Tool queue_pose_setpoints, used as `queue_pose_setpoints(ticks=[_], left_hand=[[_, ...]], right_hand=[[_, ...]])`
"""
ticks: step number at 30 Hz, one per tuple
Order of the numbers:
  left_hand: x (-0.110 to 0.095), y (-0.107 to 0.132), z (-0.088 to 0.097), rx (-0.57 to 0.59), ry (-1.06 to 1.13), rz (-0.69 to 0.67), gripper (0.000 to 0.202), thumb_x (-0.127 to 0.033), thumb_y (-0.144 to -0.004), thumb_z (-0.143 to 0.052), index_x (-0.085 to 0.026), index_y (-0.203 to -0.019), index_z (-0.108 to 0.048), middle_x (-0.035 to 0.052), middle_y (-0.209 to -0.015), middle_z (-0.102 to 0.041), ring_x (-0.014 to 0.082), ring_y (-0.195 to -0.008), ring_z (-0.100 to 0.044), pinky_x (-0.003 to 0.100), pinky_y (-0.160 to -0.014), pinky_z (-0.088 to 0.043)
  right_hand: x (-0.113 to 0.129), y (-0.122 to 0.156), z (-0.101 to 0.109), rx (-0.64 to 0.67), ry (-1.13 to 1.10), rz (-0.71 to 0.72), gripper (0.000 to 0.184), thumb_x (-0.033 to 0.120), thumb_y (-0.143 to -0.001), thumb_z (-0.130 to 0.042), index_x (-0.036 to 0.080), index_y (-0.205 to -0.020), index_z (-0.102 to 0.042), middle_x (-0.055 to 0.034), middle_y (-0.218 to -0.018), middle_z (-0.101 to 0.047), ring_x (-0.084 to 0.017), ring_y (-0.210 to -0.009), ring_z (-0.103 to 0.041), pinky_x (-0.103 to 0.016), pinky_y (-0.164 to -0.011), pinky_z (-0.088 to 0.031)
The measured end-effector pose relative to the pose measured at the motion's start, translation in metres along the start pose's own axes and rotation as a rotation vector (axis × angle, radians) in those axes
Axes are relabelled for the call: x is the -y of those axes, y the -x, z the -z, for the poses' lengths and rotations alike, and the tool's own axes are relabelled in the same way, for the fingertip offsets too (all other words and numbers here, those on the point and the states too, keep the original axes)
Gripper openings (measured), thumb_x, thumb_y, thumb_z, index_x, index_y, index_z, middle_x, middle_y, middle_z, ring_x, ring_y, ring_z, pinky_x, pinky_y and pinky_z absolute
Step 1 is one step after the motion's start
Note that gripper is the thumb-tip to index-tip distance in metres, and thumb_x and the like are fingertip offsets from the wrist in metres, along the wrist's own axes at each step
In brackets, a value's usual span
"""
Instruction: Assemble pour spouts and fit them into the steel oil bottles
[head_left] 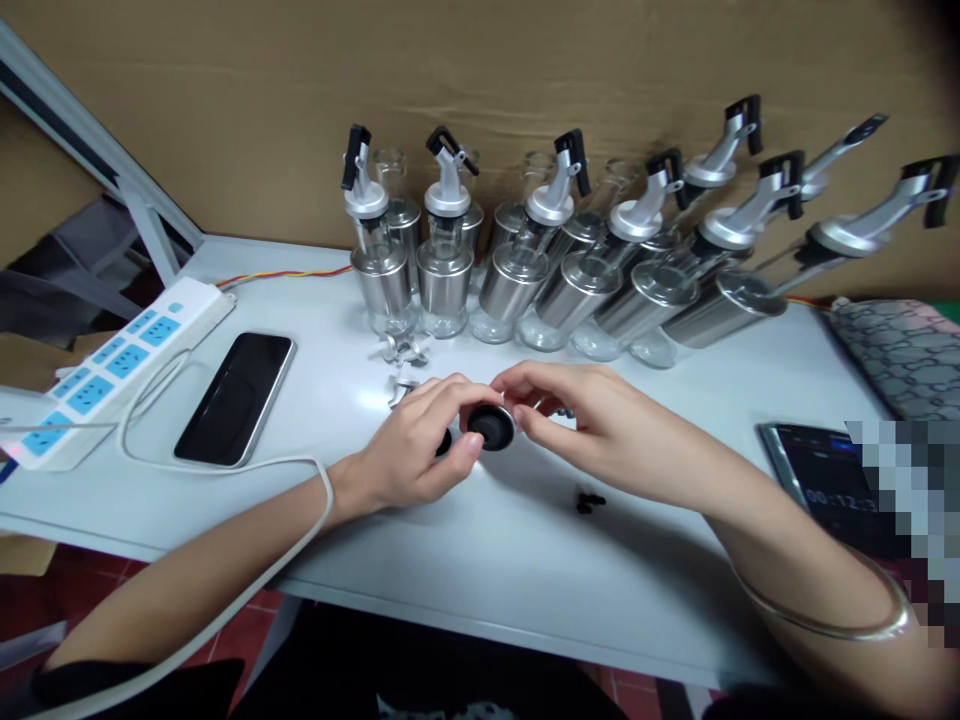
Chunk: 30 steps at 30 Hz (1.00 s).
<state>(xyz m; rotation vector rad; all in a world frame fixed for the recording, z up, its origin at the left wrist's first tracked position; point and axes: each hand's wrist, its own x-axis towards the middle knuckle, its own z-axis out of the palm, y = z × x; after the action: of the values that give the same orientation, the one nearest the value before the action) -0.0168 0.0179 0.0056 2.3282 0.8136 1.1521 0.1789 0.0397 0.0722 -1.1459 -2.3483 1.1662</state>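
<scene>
White table (525, 560) spans view. Row of steel-and-glass dispenser bottles (570, 280) along back edge. Power strip (112, 365) far left, black phone (236, 398) beside it. Left hand (409, 445), right hand (592, 420) meet mid-table, both pinched closed on round black cap (491, 427). Small metal parts (403, 352) behind left hand; tiny black bits (589, 499) near right wrist

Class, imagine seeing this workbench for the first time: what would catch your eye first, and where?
A row of steel-and-glass pourer bottles lines the back of the white table, against brown cardboard. At centre, the left hand and right hand together hold a black round cap. A dark phone lies to the left, beside a white power strip.
</scene>
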Motion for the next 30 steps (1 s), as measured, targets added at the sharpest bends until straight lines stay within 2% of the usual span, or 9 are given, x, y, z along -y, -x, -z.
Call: queue_pose_setpoints(ticks=[5, 10, 16, 24, 27, 30], left_hand=[[0.0012, 0.0027, -0.0006, 0.035, 0.003, 0.012, 0.022, -0.031, -0.095, -0.037, -0.018, -0.112, -0.041, 0.0049, -0.09, -0.058, 0.0155, -0.075, -0.057, 0.03, -0.071, -0.048], [0.0035, 0.0033, -0.0017, 0.027, 0.007, 0.005, 0.024, -0.034, -0.096, -0.04, -0.02, -0.115, -0.039, 0.0047, -0.093, -0.057, 0.0154, -0.075, -0.057, 0.031, -0.072, -0.047], [0.0049, 0.0042, -0.0026, -0.004, 0.021, 0.008, 0.029, -0.037, -0.095, -0.043, -0.022, -0.12, -0.038, 0.0051, -0.1, -0.059, 0.0149, -0.074, -0.057, 0.031, -0.071, -0.047], [0.0069, 0.0039, -0.004, -0.049, 0.033, -0.079, 0.029, -0.036, -0.095, -0.045, -0.022, -0.12, -0.038, 0.004, -0.096, -0.059, 0.0143, -0.073, -0.055, 0.031, -0.072, -0.046], [0.0067, 0.0028, -0.0044, -0.062, 0.017, -0.08, 0.03, -0.037, -0.094, -0.046, -0.022, -0.119, -0.038, 0.0038, -0.095, -0.059, 0.0145, -0.074, -0.056, 0.031, -0.071, -0.045], [0.0062, 0.0014, -0.0035, -0.092, -0.044, -0.036, 0.031, -0.041, -0.093, -0.048, -0.021, -0.115, -0.04, 0.0024, -0.087, -0.057, 0.0155, -0.075, -0.055, 0.03, -0.07, -0.045]], right_hand=[[0.0034, 0.003, 0.0009, 0.01, -0.064, -0.068, 0.019, 0.021, -0.085, -0.052, 0.017, -0.097, -0.067, -0.0039, -0.093, -0.071, -0.016, -0.079, -0.064, -0.027, -0.071, -0.048], [0.0024, 0.0042, -0.0013, 0.011, -0.05, -0.037, 0.025, 0.019, -0.079, -0.056, 0.015, -0.103, -0.064, -0.0053, -0.096, -0.068, -0.017, -0.081, -0.063, -0.029, -0.074, -0.05], [0.0013, 0.005, -0.0024, 0.026, -0.128, -0.056, 0.021, 0.018, -0.078, -0.056, 0.017, -0.098, -0.062, -0.0042, -0.093, -0.068, -0.017, -0.082, -0.064, -0.028, -0.076, -0.052], [0.0036, 0.0053, -0.0021, 0.044, -0.181, -0.096, 0.021, 0.016, -0.077, -0.056, 0.016, -0.097, -0.062, -0.0035, -0.09, -0.068, -0.016, -0.079, -0.066, -0.027, -0.074, -0.053], [0.0033, 0.0057, -0.0012, 0.049, -0.176, -0.093, 0.02, 0.016, -0.076, -0.056, 0.017, -0.095, -0.062, -0.0032, -0.09, -0.069, -0.017, -0.081, -0.066, -0.028, -0.075, -0.053], [0.0019, 0.0053, -0.0013, 0.001, -0.171, -0.073, 0.02, 0.016, -0.074, -0.058, 0.018, -0.094, -0.062, -0.0033, -0.091, -0.068, -0.017, -0.083, -0.066, -0.028, -0.077, -0.053]])
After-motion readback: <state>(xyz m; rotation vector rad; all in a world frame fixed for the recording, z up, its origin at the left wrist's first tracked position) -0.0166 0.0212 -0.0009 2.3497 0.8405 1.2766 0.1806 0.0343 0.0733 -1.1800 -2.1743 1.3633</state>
